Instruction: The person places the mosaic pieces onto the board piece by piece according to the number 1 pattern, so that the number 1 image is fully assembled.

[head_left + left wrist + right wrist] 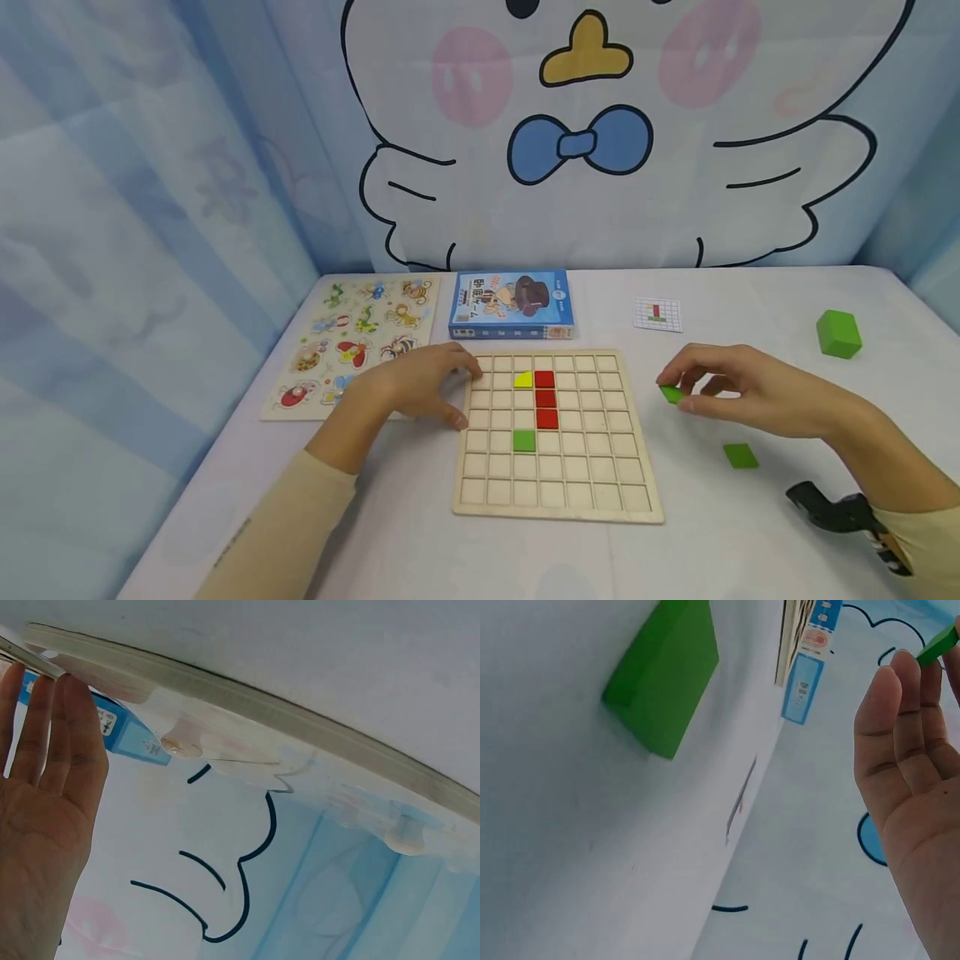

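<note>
My right hand (738, 390) pinches a green tile (671, 393) between thumb and fingertips, just off the right side of the wooden grid board (555, 504). That tile also shows at the fingertips in the right wrist view. On the board sit a yellow piece (523, 380), a column of red squares (546, 399) and a green square (524, 441). My left hand (420, 383) rests at the board's left edge, thumb and fingers spread and touching it. A second green tile (741, 456) lies on the table below my right hand.
A small pattern card (657, 315) lies behind the board, and a green block (838, 333) stands at the far right. At the back is a blue box (512, 305). Left of it lies an insect picture board (348, 342). A black strap (832, 508) is on my right wrist.
</note>
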The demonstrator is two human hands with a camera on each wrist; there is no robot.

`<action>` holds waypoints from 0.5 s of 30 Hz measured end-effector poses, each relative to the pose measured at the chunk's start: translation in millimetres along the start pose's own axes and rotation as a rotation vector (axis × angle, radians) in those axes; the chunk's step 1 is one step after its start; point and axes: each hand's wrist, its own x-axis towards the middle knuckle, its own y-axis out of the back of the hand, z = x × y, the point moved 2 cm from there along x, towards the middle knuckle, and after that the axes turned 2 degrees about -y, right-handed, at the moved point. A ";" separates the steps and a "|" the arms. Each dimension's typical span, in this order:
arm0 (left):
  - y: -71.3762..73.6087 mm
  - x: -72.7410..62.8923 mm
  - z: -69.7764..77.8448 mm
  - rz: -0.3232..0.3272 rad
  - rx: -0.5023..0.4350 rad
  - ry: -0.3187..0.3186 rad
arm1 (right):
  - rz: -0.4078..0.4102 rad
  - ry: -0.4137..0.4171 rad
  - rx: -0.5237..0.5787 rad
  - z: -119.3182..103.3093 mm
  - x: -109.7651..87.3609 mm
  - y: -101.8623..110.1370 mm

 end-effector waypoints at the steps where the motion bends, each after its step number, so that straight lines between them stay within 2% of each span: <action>1: -0.1 -0.3 0.2 -0.001 -0.002 0.000 | -0.003 -0.009 0.014 -0.5 2.2 -2.2; 6: -1.2 -0.8 1.7 -0.013 -0.017 0.003 | -0.027 -0.026 0.075 -2.0 10.0 -11.1; 15: 1.6 -2.5 2.4 -0.013 -0.012 0.008 | -0.066 0.017 0.144 -12.7 33.9 -22.5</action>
